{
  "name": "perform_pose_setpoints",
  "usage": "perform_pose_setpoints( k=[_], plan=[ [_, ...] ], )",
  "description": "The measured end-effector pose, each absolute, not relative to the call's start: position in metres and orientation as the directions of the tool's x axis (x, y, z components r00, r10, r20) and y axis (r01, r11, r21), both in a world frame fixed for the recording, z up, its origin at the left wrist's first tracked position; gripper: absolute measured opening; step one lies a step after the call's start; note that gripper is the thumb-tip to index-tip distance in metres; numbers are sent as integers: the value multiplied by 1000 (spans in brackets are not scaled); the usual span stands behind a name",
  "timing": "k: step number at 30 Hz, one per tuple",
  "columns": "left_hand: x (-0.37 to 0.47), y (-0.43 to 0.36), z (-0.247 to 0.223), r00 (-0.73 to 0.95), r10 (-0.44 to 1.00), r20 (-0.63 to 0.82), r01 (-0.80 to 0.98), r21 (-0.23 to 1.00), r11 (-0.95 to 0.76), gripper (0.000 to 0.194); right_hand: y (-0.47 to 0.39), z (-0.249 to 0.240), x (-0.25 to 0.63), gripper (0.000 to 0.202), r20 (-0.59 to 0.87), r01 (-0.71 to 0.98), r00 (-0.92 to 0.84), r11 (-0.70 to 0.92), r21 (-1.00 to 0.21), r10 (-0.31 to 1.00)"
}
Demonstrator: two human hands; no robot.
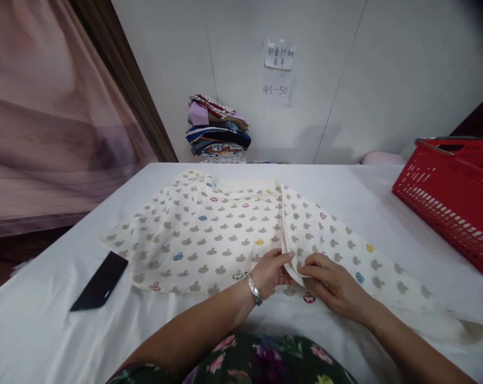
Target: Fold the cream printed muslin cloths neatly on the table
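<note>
Wall: pale panels (165,58) at the far side, w/ a pink curtain (33,117) on the left.
Table: white-covered (37,314); red basket (453,202) at the right, phone-like black slab (100,282) at near left.
Pile: mixed fabrics (217,130), stacked at the far side, just left of ctr.
Cloth: cream w/ mushroom print (209,234), spread across the table's middle, its tail trailing to near right.
L hand: thumb & fingers (267,272) held the cloth's edge, narrow grip; bangle (254,290) on the wrist.
R hand: pinched the same edge (333,282) just beside the left.
Done: cloth laid out approx flat, w/ a raised edge running near to far, right of ctr.
Left: right part & near edge lay loose, no compact shape yet; prob. early on.
Upper sheet: Chinese handwriting (279,55), approx 折叠织物 / 桌布, not fully clear.
Lower sheet: "45-50" (277,90).
Brands: none legible; basket cutouts unreadable.
</note>
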State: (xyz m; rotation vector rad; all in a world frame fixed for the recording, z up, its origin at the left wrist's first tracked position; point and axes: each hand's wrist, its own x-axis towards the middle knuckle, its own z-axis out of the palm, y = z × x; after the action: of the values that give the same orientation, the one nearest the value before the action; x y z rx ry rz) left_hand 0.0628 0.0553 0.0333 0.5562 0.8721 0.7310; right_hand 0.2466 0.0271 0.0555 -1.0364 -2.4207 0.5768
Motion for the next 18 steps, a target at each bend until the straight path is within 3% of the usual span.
perform_pose_setpoints(
  k=[8, 18],
  plan=[
    [64, 56, 28, 438, 755, -488, -342, 687, 642, 26, 27, 45, 234, 17, 173, 653, -476, 478, -587, 862],
    [63, 53, 27, 442, 761, -475, -327, 705, 629, 25, 24, 39, 230, 20, 290, 659, -548, 619, -428, 784]
  ],
)
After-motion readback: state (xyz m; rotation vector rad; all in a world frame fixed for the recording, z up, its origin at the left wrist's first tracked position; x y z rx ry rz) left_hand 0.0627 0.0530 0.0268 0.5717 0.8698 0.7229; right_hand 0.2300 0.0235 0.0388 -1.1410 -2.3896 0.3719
